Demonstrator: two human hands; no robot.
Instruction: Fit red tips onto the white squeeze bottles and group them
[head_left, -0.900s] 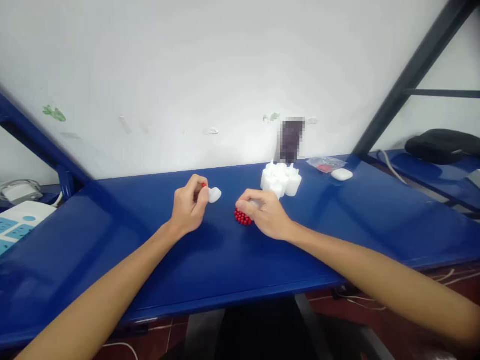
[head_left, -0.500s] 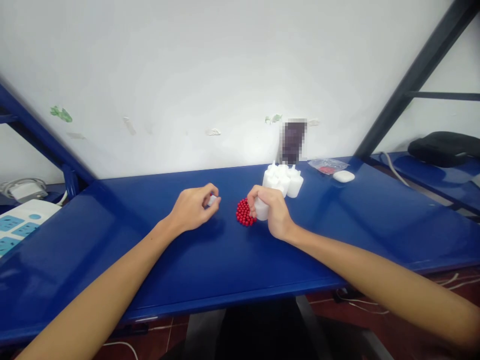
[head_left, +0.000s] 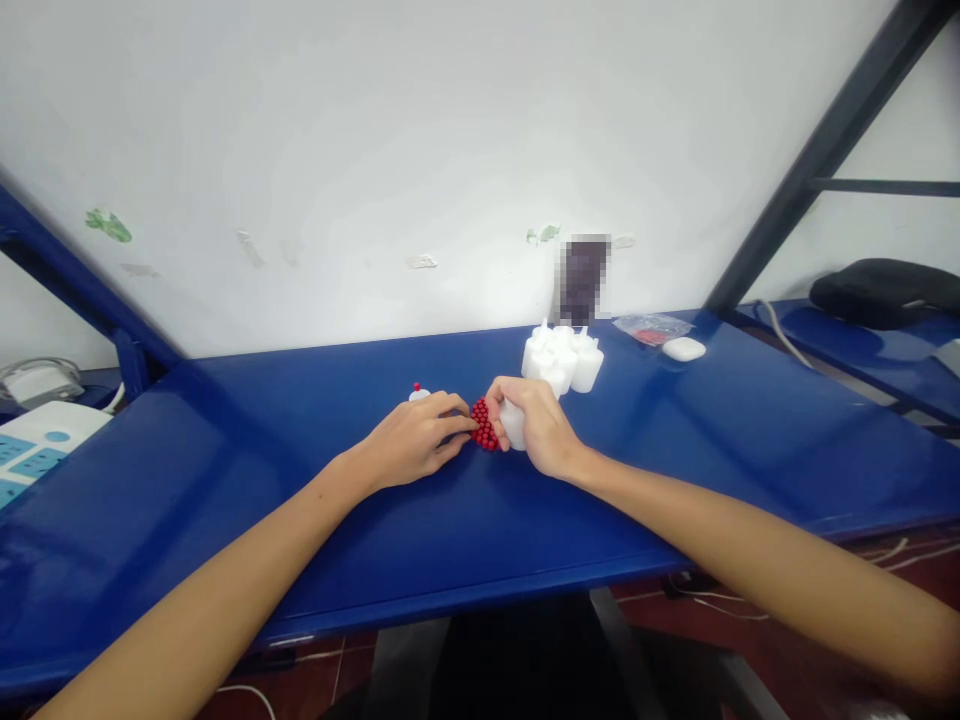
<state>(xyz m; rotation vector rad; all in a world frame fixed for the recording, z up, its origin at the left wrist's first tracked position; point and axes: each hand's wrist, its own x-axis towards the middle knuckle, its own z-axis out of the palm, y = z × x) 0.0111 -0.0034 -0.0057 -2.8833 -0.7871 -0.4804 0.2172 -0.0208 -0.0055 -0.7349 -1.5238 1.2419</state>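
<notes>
A tight round cluster of small red balls or caps (head_left: pixel 484 428) lies on the blue table between my hands. My left hand (head_left: pixel 420 437) reaches to its left edge, fingers stretched and slightly apart, the tips at the red pieces. My right hand (head_left: pixel 546 425) is wrapped around a white plastic bottle (head_left: pixel 513 424) just right of the cluster; its curled fingers hide part of the bottle and the cluster's right side. Behind my left hand stands a white bottle (head_left: pixel 419 394) with a red tip, its lower part hidden.
Several white nozzle bottles (head_left: pixel 559 358) stand grouped behind my right hand. A clear bag with red pieces (head_left: pixel 651 328) and a white rounded case (head_left: pixel 683 349) lie to their right. A power strip (head_left: pixel 46 447) sits at the left, and a blurred dark rectangle (head_left: pixel 585 280) is against the wall.
My left hand has let go of the small white bottle, which stands behind it with its red tip showing. That hand has moved right to the red cluster. My right hand still holds its bottle.
</notes>
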